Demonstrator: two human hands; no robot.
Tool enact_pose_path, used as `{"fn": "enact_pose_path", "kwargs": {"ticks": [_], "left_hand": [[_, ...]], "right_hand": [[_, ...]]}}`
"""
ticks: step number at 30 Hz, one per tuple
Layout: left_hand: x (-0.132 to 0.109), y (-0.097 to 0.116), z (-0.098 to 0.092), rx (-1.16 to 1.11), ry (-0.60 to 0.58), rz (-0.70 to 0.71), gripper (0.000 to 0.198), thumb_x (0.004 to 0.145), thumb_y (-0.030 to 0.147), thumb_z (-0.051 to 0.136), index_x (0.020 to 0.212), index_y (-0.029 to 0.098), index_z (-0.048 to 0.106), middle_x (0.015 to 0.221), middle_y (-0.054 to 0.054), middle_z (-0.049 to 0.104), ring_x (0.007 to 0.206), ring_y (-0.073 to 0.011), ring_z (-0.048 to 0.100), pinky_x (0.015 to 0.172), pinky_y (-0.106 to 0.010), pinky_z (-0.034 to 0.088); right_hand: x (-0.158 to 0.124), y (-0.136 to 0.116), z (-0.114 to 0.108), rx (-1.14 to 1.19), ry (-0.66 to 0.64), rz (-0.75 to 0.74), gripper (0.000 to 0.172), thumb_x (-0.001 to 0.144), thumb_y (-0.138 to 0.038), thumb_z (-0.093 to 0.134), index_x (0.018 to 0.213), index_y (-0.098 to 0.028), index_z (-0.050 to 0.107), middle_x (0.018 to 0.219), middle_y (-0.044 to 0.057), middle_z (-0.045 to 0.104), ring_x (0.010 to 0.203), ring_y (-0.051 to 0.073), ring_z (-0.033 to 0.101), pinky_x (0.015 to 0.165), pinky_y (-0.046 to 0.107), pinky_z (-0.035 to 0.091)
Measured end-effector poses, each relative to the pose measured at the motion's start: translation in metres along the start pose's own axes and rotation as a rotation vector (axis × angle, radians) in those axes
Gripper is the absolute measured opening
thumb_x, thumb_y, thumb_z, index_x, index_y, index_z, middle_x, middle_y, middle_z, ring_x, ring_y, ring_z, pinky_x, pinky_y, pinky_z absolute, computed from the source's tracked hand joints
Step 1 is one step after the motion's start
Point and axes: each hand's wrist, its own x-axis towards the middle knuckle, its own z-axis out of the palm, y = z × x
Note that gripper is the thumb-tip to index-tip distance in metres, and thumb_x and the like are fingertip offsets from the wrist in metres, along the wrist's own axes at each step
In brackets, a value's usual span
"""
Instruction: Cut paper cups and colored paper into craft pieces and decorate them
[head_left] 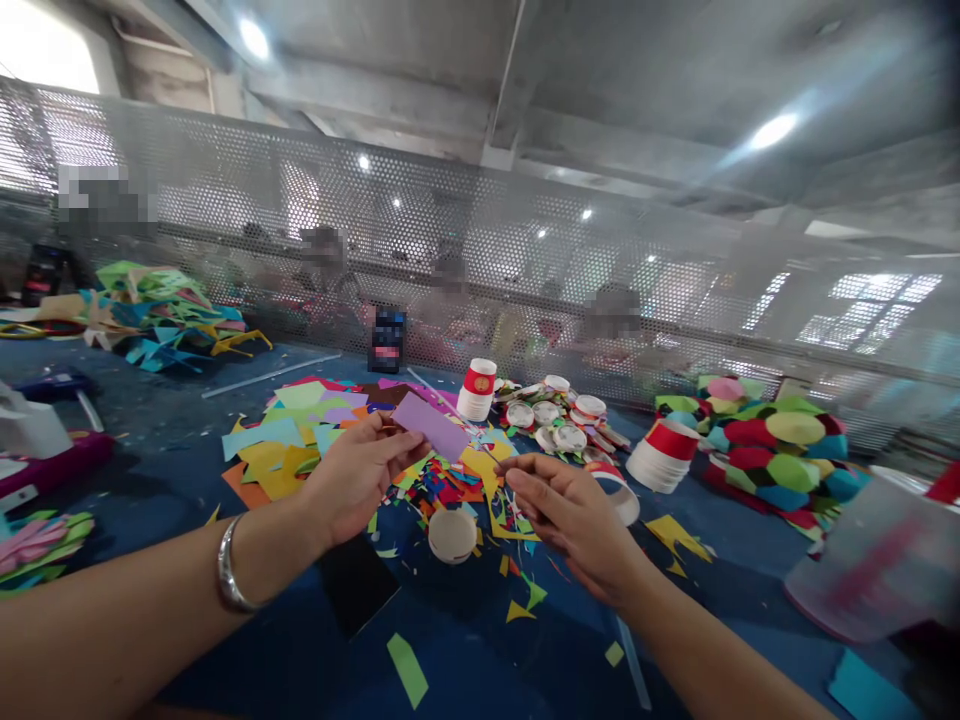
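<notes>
In my left hand (360, 475) is a purple paper rectangle (435, 427), pinched between thumb and fingers and tilted down to the right. My right hand (562, 510) has its fingers closed near the paper's lower right corner. A thin pointed thing shows at those fingertips, too small to name. Below the paper lie many tiny coloured paper scraps (442, 485) and a round white cup piece (452, 535). Beside my left hand spreads a heap of coloured paper sheets (285, 450). A black sheet (360, 585) lies under my left wrist.
Red-and-white paper cup stacks (477, 390) (664, 455) stand beyond my hands, near a pile of round cup pieces (547, 415). Coloured paper bundles lie far left (161, 310) and right (787, 450). A phone (387, 340) leans by the perforated screen (450, 230). A translucent tub (877, 550) stands right.
</notes>
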Motion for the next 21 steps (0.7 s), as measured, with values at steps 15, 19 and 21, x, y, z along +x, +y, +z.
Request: {"fn": "enact_pose_path", "kwargs": {"ticks": [15,19,21], "left_hand": [[-0.01,-0.009,0.004,0.069,-0.148,-0.082,0.011,0.081,0.01,0.069,0.087,0.014,0.061,0.092,-0.007,0.069,0.089,-0.0165,0.065,0.093,-0.032,0.05],[-0.01,-0.01,0.002,0.067,-0.152,-0.088,0.012,0.081,0.01,0.07,0.089,0.013,0.062,0.094,-0.007,0.07,0.09,-0.0166,0.065,0.094,-0.032,0.049],[-0.009,-0.01,0.002,0.07,-0.159,-0.083,0.014,0.08,0.011,0.071,0.092,0.013,0.063,0.097,-0.008,0.07,0.092,-0.0175,0.065,0.094,-0.032,0.049]], "right_hand": [[-0.003,0.005,0.002,-0.147,-0.07,-0.027,0.031,0.089,-0.045,0.066,0.103,-0.018,0.066,0.063,-0.006,0.042,0.047,0.005,0.023,0.04,0.021,0.013],[-0.003,0.005,0.003,-0.153,-0.08,-0.035,0.032,0.089,-0.046,0.066,0.103,-0.017,0.066,0.063,-0.006,0.041,0.047,0.005,0.026,0.04,0.021,0.015],[-0.003,0.005,0.003,-0.156,-0.084,-0.037,0.033,0.089,-0.046,0.066,0.103,-0.017,0.065,0.063,-0.006,0.041,0.047,0.005,0.025,0.04,0.021,0.015]]}}
